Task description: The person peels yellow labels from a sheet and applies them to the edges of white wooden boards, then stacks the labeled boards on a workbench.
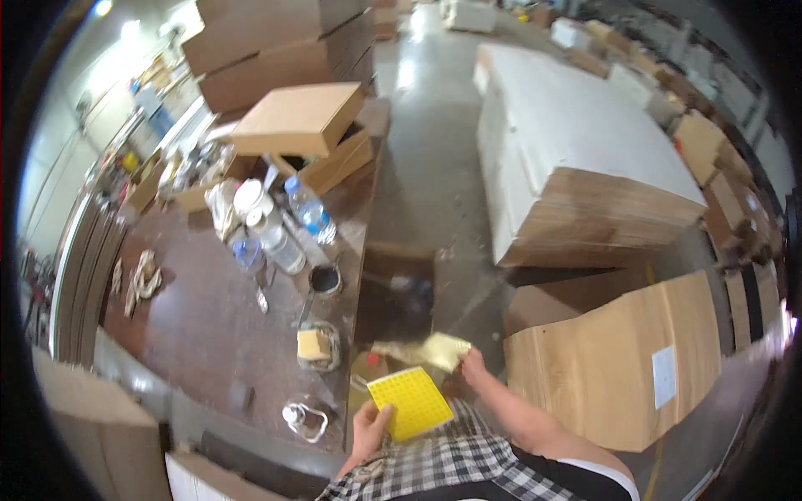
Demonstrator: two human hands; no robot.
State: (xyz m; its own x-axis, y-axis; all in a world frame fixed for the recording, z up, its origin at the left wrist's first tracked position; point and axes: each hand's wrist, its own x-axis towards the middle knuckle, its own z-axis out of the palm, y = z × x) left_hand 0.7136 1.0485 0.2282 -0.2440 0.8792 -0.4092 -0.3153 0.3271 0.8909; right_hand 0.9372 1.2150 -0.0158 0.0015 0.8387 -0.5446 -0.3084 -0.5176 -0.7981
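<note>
At the bottom centre of the frame my left hand was clamped on the lower edge of a yellow grid sheet, held flat and face-up beside the worktop, likely so its grid stayed readable. My right hand, just above and to the right, pinched a pale yellow sheet by its edge, likely to keep it apart from the grid. What that pale sheet was I could not tell, and the bottles up the worktop were blurred.
</note>
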